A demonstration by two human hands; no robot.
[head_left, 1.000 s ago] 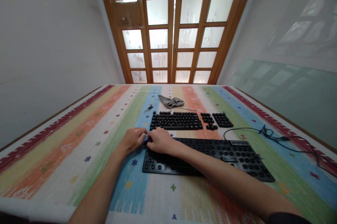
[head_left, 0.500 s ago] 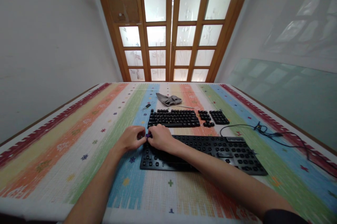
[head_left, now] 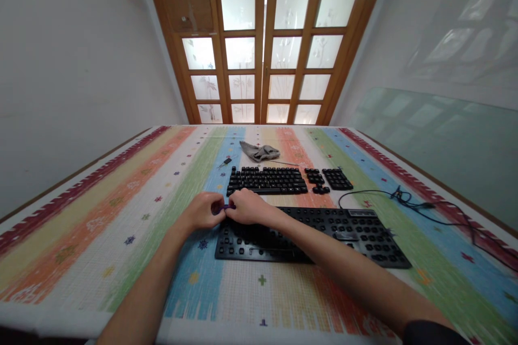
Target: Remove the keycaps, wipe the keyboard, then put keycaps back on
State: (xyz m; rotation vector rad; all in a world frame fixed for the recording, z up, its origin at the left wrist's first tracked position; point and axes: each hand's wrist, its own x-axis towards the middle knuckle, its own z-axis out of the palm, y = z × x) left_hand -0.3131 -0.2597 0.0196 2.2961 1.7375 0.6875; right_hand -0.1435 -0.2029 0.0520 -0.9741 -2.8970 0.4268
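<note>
My left hand [head_left: 203, 210] and my right hand [head_left: 247, 207] meet at the far left corner of a black keyboard base [head_left: 275, 253] with its keycaps off. Between their fingertips is a small purple item [head_left: 224, 208], mostly hidden by the fingers, so its kind does not show. Both hands are closed in a pinch around it. My right forearm crosses over the base and covers part of its switches. Just beyond the hands, black keycaps [head_left: 269, 180] lie in keyboard order on the striped tablecloth [head_left: 145, 258].
A grey cloth [head_left: 261, 153] lies behind the keycaps, with a thin rod [head_left: 285, 163] beside it. To its left is a small black tool with wire prongs [head_left: 227, 161]. More keycaps [head_left: 338, 178] sit at the right. The keyboard's black cable [head_left: 408, 202] coils toward the right edge.
My right hand has risen slightly, and the purple item shows a little further left between the fingertips. Both hands stay pinched at the same corner. The view has shifted slightly.
</note>
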